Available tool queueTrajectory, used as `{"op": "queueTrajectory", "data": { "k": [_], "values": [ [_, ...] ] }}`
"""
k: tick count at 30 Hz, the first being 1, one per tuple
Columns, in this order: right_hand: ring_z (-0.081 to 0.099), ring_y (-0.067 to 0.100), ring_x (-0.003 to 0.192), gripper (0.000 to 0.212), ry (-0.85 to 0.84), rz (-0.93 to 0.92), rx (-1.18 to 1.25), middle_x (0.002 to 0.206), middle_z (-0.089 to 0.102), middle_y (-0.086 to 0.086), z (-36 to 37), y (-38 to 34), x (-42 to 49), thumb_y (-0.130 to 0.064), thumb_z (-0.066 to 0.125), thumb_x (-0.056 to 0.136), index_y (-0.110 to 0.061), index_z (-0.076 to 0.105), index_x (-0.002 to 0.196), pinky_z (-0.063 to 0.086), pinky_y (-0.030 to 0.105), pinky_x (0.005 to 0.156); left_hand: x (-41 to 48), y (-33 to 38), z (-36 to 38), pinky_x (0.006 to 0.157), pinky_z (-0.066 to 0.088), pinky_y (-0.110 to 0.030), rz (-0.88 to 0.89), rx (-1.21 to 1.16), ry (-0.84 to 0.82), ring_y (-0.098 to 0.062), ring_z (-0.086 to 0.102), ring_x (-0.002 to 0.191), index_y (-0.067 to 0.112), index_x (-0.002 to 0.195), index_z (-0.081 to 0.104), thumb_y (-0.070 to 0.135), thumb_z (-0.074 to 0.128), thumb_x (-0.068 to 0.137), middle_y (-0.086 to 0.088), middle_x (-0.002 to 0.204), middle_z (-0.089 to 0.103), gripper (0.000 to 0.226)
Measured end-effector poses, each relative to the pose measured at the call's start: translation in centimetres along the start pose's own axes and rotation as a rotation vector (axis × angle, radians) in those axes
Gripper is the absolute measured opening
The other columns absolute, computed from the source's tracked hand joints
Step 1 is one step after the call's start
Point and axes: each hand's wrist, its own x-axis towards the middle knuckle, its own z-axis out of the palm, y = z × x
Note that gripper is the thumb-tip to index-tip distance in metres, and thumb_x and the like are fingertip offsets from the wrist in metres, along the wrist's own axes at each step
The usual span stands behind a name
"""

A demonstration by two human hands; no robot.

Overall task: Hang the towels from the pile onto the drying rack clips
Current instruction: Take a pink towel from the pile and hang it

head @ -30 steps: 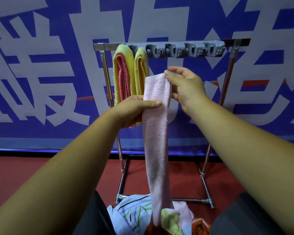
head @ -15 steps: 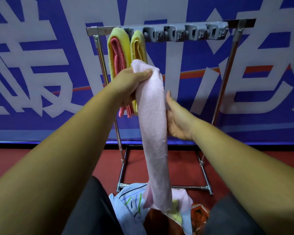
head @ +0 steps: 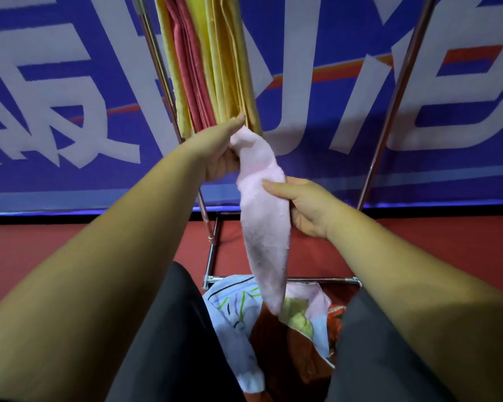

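The person's left hand (head: 219,153) grips the top end of a pink towel (head: 263,230), fingers curled round it and thumb stretched along the upper edge. The right hand (head: 310,208) pinches the towel lower down, thumb across the front and fingers curled behind. The towel hangs in a narrow strip between the two hands. Its lower end dangles over the pile (head: 235,310) of mixed towels by the person's knees; contact there cannot be judged. Just behind the left hand, a yellow and pink towel (head: 183,68) and a yellow towel (head: 233,68) hang side by side from the drying rack (head: 392,108). The rack stands on a red floor (head: 41,245) before a blue banner (head: 70,175).
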Motion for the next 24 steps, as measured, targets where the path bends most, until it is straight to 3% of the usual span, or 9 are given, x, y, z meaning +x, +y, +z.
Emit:
{"op": "queueTrajectory", "data": {
  "k": [2,4,8,10,12,15,19,22,24],
  "values": [
    [0.069,0.032,0.126,0.036,0.015,0.003,0.064,0.130,0.074,0.018,-0.2,1.0,0.6,-0.015,0.065,0.103,-0.002,0.067,0.137,0.053,0.043,0.111,0.8,-2.8,-0.1,0.097,0.062,-0.045,-0.059,0.038,-0.057,-0.032,0.074,0.116,0.005,0.138,0.063,0.059,0.059,0.103,-0.019,0.122,0.076,0.065],
    [0.068,0.031,0.128,0.038,0.037,0.024,0.136,0.133,0.073,0.018,-0.6,2.1,1.2,-0.018,0.062,0.106,-0.005,0.065,0.141,0.053,0.043,0.111,1.1,-5.5,0.0,0.089,0.062,-0.044,-0.110,0.110,-0.076,-0.030,0.077,0.108,0.006,0.130,0.068,0.068,0.054,0.100,-0.020,0.118,0.076,0.070],
    [0.067,0.036,0.130,0.043,0.139,0.144,0.235,0.138,0.070,0.017,-2.0,5.2,2.4,-0.024,0.056,0.108,-0.011,0.058,0.149,0.051,0.057,0.110,2.2,-11.1,-0.2,0.088,0.063,-0.050,-0.219,0.185,-0.001,-0.035,0.075,0.098,0.002,0.114,0.073,0.070,0.051,0.100,-0.023,0.110,0.075,0.073],
    [0.070,0.035,0.121,0.043,0.202,0.217,0.243,0.135,0.072,0.016,-2.4,6.4,2.7,-0.024,0.054,0.108,-0.016,0.056,0.150,0.056,0.057,0.099,2.3,-13.4,0.0,0.085,0.059,-0.049,-0.274,0.245,0.018,-0.034,0.072,0.089,0.008,0.110,0.071,0.052,0.052,0.107,-0.015,0.107,0.073,0.047],
    [0.072,0.031,0.108,0.041,0.276,0.257,0.225,0.125,0.075,0.013,-2.4,6.9,2.9,-0.021,0.052,0.109,-0.014,0.055,0.149,0.057,0.053,0.086,2.3,-15.9,0.0,0.083,0.057,-0.048,-0.316,0.340,0.053,-0.031,0.072,0.089,0.008,0.117,0.066,0.020,0.048,0.106,-0.012,0.120,0.068,0.024],
    [0.071,0.028,0.100,0.041,0.328,0.235,0.223,0.115,0.074,0.010,-2.2,7.1,3.9,-0.015,0.052,0.109,-0.014,0.052,0.150,0.056,0.054,0.080,1.9,-19.7,-0.1,0.083,0.055,-0.040,-0.354,0.389,0.009,-0.025,0.071,0.091,-0.002,0.127,0.063,-0.001,0.045,0.094,-0.013,0.120,0.067,0.038],
    [0.069,0.034,0.103,0.050,0.340,0.163,0.304,0.105,0.069,0.012,-2.4,7.3,5.1,-0.004,0.050,0.103,-0.015,0.047,0.152,0.053,0.066,0.098,1.8,-21.6,0.9,0.076,0.052,-0.033,-0.186,0.608,-0.202,-0.022,0.060,0.081,-0.004,0.104,0.070,0.004,0.063,0.071,-0.014,0.088,0.067,0.035],
    [0.065,0.035,0.099,0.068,0.371,0.103,0.423,0.107,0.059,0.015,-2.4,7.2,5.6,0.010,0.041,0.091,-0.016,0.044,0.153,0.059,0.063,0.088,3.2,-23.3,2.0,0.096,0.060,-0.046,-0.098,0.599,-0.164,-0.021,0.071,0.092,0.009,0.108,0.074,0.027,0.081,0.064,-0.015,0.103,0.077,0.048],
    [0.058,0.035,0.100,0.074,0.408,0.093,0.499,0.108,0.052,0.014,-2.4,7.2,6.1,0.014,0.035,0.086,-0.013,0.044,0.154,0.060,0.062,0.083,3.9,-24.1,2.4,0.103,0.055,-0.040,-0.021,0.668,-0.076,-0.023,0.071,0.113,0.018,0.123,0.073,0.040,0.087,0.073,-0.005,0.118,0.077,0.056]
  ]
}}
